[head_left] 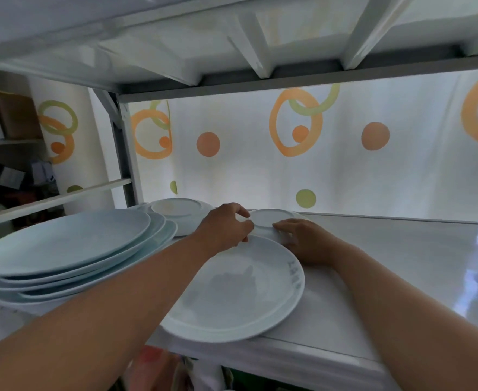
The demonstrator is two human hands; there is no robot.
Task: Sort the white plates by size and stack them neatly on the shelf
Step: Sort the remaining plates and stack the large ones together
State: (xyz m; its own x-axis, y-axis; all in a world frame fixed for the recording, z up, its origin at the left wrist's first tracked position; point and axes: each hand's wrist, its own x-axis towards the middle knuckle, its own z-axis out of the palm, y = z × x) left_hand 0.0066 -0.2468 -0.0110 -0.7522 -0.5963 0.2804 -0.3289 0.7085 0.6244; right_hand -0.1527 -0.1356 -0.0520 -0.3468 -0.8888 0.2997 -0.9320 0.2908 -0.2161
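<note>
Shelf (401, 263): right half is bare white surface, open room from the middle to the right edge. Left half is crowded. The upper deck (232, 38) sits low overhead. The patterned sheet (345, 165) closes off the back edge.

Front plate (232, 292) sits right side up at the front edge, near the middle, with its near rim hanging over the edge. It has grey print on its right rim.

Stack of large plates (63, 244) is at the front-left corner, fanned unevenly rather than squared, reaching close to the left post. Upturned plates (175, 207) are at the back-left, foot ring up, just behind the stack.

Small plate (271, 217) is upside down at the back edge, mid-shelf, just behind the front plate. Both hands are on it.

Left hand (226, 227): fingers curled, thumb and fingertips pinching the small plate's left rim. The forearm crosses over the front plate's left side.

Right hand (308, 244): fingers laid against the small plate's near-right rim, touching it. Can't tell whether they hook under it or just press.

Something pale sits at the far right edge; too cropped to identify.
</note>
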